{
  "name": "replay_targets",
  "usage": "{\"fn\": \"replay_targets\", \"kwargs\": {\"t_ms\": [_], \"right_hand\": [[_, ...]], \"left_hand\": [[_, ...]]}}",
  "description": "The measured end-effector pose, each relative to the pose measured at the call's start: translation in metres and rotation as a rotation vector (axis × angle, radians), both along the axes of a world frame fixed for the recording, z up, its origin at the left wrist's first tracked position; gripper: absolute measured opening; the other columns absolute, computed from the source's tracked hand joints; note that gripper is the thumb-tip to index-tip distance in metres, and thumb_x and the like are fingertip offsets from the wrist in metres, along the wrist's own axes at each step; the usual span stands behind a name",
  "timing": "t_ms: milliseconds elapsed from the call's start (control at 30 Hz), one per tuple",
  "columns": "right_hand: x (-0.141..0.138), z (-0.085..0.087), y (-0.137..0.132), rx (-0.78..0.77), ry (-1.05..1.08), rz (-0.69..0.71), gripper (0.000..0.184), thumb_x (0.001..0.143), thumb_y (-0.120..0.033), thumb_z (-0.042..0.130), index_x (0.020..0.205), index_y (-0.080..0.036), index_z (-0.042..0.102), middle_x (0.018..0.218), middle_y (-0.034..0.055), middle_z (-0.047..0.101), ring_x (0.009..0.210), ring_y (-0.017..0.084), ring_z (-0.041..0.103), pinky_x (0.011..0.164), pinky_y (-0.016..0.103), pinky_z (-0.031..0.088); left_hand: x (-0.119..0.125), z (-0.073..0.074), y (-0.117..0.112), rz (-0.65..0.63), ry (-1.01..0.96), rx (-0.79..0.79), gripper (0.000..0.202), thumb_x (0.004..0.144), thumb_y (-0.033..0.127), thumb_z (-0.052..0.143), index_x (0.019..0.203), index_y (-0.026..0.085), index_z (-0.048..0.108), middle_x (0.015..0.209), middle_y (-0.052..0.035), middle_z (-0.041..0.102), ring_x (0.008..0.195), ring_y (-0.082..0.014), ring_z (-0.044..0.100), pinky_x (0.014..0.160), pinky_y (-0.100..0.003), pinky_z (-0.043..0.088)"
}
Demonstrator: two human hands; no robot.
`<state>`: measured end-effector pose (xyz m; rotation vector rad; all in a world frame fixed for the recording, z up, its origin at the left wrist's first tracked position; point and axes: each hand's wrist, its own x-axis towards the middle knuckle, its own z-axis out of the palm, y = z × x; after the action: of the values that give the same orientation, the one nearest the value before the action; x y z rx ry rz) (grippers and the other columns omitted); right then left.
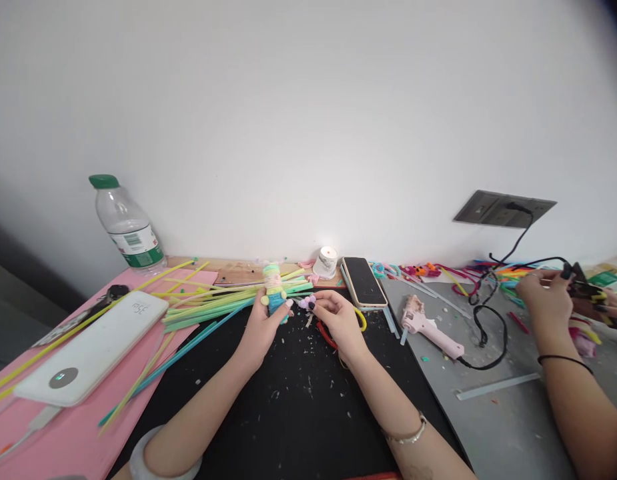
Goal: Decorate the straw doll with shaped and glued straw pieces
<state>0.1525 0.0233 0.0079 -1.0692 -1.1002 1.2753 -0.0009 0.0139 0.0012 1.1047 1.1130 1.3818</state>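
Observation:
My left hand (264, 325) is closed around a small fuzzy doll (274, 290) with a yellow and pink top and a blue lower part, held upright. Just to its right, my right hand (339, 321) pinches a little lilac fuzzy piece (307, 303) between thumb and fingers. The two pieces are close together, apart by a narrow gap. Under my right hand lie red-handled scissors (327, 335), partly covered by it. Small scraps are scattered over the black mat (288, 413) below both hands.
Yellow, green and blue pipe cleaners (203, 310) spread to the left, near a white power bank (95, 347) and a plastic bottle (131, 230). Behind are a small white cup (325, 263) and a phone (364, 281). Right, a pink glue gun (432, 331) lies corded; another person's hands (548, 300) hold pliers-like tool.

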Motion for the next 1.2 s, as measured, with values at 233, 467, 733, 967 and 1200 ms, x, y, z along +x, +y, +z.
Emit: {"fn": "replay_targets", "kwargs": {"t_ms": [233,467,733,967,1200], "right_hand": [[-0.002,0.000,-0.003,-0.036,-0.027,0.026,0.024,0.064,-0.027,0.076,0.083,-0.015,0.067,0.068,0.0029,0.069,0.062,0.015,0.063,0.061,0.026,0.046],[-0.002,0.003,-0.005,-0.063,-0.048,0.072,0.027,0.061,-0.031,0.078,0.079,-0.014,0.067,0.071,0.0052,0.072,0.065,0.017,0.065,0.062,0.026,0.046],[0.001,0.002,-0.004,-0.067,-0.072,0.111,0.025,0.063,-0.031,0.076,0.078,-0.014,0.066,0.069,0.0054,0.072,0.062,0.015,0.063,0.055,0.023,0.040],[0.009,0.016,-0.001,-0.055,-0.186,0.113,0.031,0.072,-0.038,0.064,0.089,-0.012,0.063,0.068,0.0067,0.071,0.041,0.006,0.037,0.041,0.020,0.023],[0.051,0.040,0.002,0.157,-0.614,-0.118,0.023,0.080,-0.034,0.050,0.064,-0.018,0.054,0.064,0.0033,0.067,0.052,0.012,0.051,0.051,0.023,0.034]], "left_hand": [[0.004,-0.004,-0.005,-0.034,0.056,0.004,0.041,0.071,0.028,0.069,0.105,0.020,0.048,0.090,0.0007,0.058,0.083,-0.0141,0.056,0.081,-0.028,0.044],[0.004,-0.010,-0.002,0.000,0.098,0.009,0.045,0.073,0.031,0.067,0.111,0.021,0.048,0.090,0.0004,0.058,0.078,-0.0136,0.056,0.075,-0.027,0.045],[0.004,-0.007,-0.003,0.047,0.129,0.029,0.040,0.073,0.031,0.066,0.108,0.019,0.050,0.085,0.0002,0.060,0.075,-0.0140,0.057,0.073,-0.027,0.044],[-0.002,-0.008,0.001,0.165,0.154,-0.012,0.037,0.073,0.033,0.065,0.103,0.020,0.050,0.080,0.0017,0.058,0.066,-0.0127,0.056,0.065,-0.026,0.045],[-0.004,-0.006,0.001,0.241,0.131,-0.008,0.036,0.071,0.037,0.067,0.099,0.020,0.051,0.081,0.0019,0.059,0.064,-0.0117,0.056,0.062,-0.025,0.045]]}}
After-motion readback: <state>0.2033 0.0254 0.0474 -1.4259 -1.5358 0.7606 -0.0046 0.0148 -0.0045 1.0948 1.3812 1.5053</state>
